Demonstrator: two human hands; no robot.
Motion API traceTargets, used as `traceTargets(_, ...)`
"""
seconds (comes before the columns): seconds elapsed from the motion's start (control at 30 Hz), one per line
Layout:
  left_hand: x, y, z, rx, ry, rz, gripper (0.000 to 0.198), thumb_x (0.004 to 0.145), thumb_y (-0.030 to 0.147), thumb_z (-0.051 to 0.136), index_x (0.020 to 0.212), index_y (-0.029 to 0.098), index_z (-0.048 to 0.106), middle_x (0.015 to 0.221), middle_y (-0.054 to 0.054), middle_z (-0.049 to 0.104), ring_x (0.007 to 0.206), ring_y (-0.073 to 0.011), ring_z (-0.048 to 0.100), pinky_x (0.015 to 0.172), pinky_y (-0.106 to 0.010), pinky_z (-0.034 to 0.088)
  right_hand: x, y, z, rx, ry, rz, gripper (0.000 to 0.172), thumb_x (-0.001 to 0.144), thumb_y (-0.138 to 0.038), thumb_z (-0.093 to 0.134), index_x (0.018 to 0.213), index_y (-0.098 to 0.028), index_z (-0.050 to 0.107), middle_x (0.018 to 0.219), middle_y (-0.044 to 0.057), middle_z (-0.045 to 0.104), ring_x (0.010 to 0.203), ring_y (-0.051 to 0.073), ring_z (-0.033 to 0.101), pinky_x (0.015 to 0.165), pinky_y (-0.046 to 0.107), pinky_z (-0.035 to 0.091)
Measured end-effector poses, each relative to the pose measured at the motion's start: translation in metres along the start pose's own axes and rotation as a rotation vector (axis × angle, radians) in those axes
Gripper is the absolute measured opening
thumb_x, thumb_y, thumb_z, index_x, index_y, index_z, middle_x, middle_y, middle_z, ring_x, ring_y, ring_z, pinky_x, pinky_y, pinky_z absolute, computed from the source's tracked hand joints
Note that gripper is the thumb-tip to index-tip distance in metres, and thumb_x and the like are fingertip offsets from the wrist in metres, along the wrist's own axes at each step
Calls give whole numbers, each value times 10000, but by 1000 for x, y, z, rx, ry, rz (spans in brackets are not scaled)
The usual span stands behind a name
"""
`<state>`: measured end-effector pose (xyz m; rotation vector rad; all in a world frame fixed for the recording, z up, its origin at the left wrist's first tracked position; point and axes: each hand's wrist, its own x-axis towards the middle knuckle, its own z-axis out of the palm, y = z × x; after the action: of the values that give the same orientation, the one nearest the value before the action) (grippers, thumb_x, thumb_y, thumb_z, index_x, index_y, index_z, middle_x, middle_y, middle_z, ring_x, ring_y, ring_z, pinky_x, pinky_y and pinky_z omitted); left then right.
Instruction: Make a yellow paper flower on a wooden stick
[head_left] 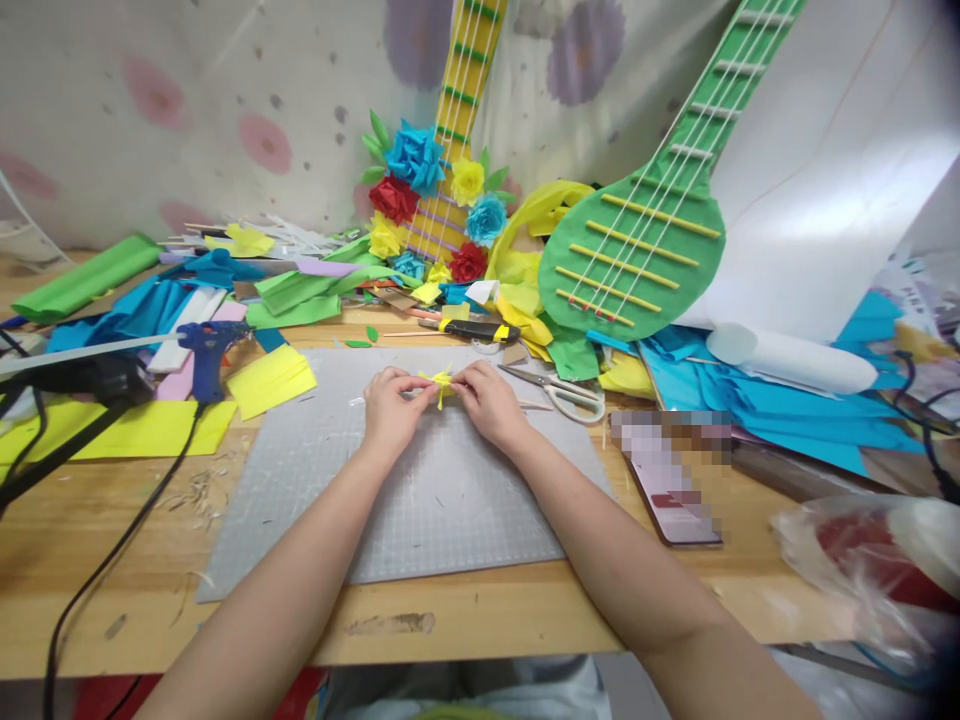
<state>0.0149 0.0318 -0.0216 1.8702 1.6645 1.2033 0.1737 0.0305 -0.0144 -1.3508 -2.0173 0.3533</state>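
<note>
Both of my hands meet over the far half of a grey cutting mat (420,500). A small piece of yellow crepe paper (442,385) sits between them, crumpled and spiky. My left hand (390,405) pinches its left side with curled fingers. My right hand (491,400) pinches its right side the same way. The paper is lifted slightly off the mat.
Scissors (562,392) lie right of my right hand. A blue glue gun (204,352) with a black cord stands at left. Paper scraps, paper flowers (420,160), two paper guitars (630,250), a white roll (787,358) and a phone (667,480) crowd the wooden table.
</note>
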Motion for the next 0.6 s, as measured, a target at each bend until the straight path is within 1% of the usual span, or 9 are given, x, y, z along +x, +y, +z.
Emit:
traceTargets(0.1, 1, 1, 0, 4, 28, 27, 107, 689, 332, 637, 701, 238, 687, 719, -4, 551, 750, -144, 537, 761, -320, 406, 0, 0, -1, 17, -10, 5, 121, 834, -185, 488, 842, -184, 608, 861, 45, 564, 842, 153, 523, 768, 271, 413)
traceTargets(0.23, 2, 4, 0, 83, 124, 57, 78, 671, 312, 645, 672, 243, 681, 724, -7, 537, 785, -167, 524, 796, -348, 393, -1, -2, -1, 8, -6, 27, 119, 831, -196, 492, 850, -189, 609, 878, 46, 565, 849, 153, 526, 769, 275, 414)
traceTargets(0.3, 2, 5, 0, 103, 152, 54, 73, 666, 306, 647, 665, 240, 678, 731, -10, 537, 798, -175, 520, 805, -356, 388, -2, -3, 0, -9, 2, 29, 118, 831, -202, 491, 840, -191, 608, 875, 45, 566, 851, 155, 525, 766, 276, 412)
traceTargets(0.5, 0, 3, 1, 133, 159, 50, 64, 666, 292, 637, 663, 233, 660, 762, -17, 537, 832, -187, 515, 818, -362, 380, -2, -5, 1, -45, 9, 15, 106, 824, -202, 496, 827, -194, 602, 862, 45, 562, 844, 161, 520, 750, 278, 406)
traceTargets(0.6, 0, 3, 0, 167, 125, 57, 68, 672, 294, 629, 666, 230, 650, 780, -21, 540, 843, -192, 512, 813, -362, 372, -2, -4, 1, -52, 2, 8, 101, 819, -196, 499, 823, -196, 600, 861, 46, 558, 847, 164, 514, 754, 283, 404)
